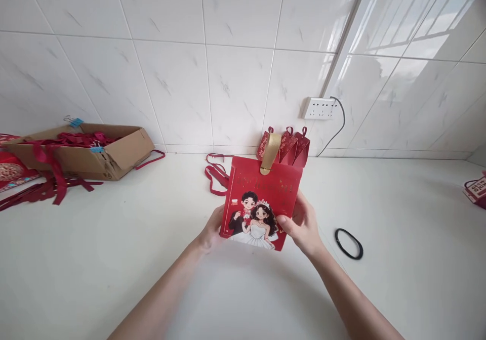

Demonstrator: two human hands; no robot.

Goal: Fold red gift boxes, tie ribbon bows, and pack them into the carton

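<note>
A red gift bag (261,198) with a cartoon bride and groom on its front and a gold ribbon handle (270,153) is held upright over the white counter. My left hand (211,230) grips its lower left edge, fingers mostly hidden behind the bag. My right hand (301,223) grips its lower right edge, thumb on the front. Just behind the bag, small red gift boxes (294,146) stand against the tiled wall.
A cardboard box (85,153) of red ribbons sits at the left, with loose ribbons (45,188) spilling out. More red ribbon (215,174) lies behind the bag. A black hair band (348,243) lies to the right. A wall socket (321,108) with cable; a red item (476,189) at the right edge.
</note>
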